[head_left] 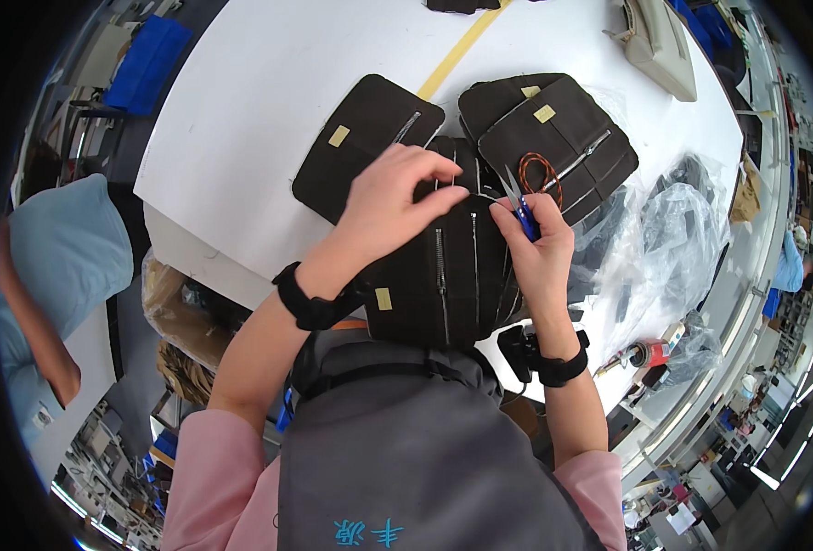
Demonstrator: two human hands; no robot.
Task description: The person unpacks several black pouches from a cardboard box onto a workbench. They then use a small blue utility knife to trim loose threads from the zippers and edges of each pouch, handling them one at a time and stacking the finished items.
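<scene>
A black fabric bag piece (406, 266) with two zippers and a small yellow tag lies in front of me at the table's near edge. Over its far part is my left hand (402, 193), thumb and forefinger curved toward each other with a gap between the tips. My right hand (544, 239) grips blue-handled thread snips (522, 213), whose blades point away from me. A looped orange-and-black cord (540, 174) lies just beyond the snips. Whether a thread runs between my hands is too fine to make out.
Black zippered pieces with yellow tags lie at far left (361, 138) and far right (563, 129). Clear plastic bags (673, 230) cover the table's right side, with a red can (650, 353) nearer. A beige bag (659, 50) stands far right. A person in light blue (71, 248) is at left.
</scene>
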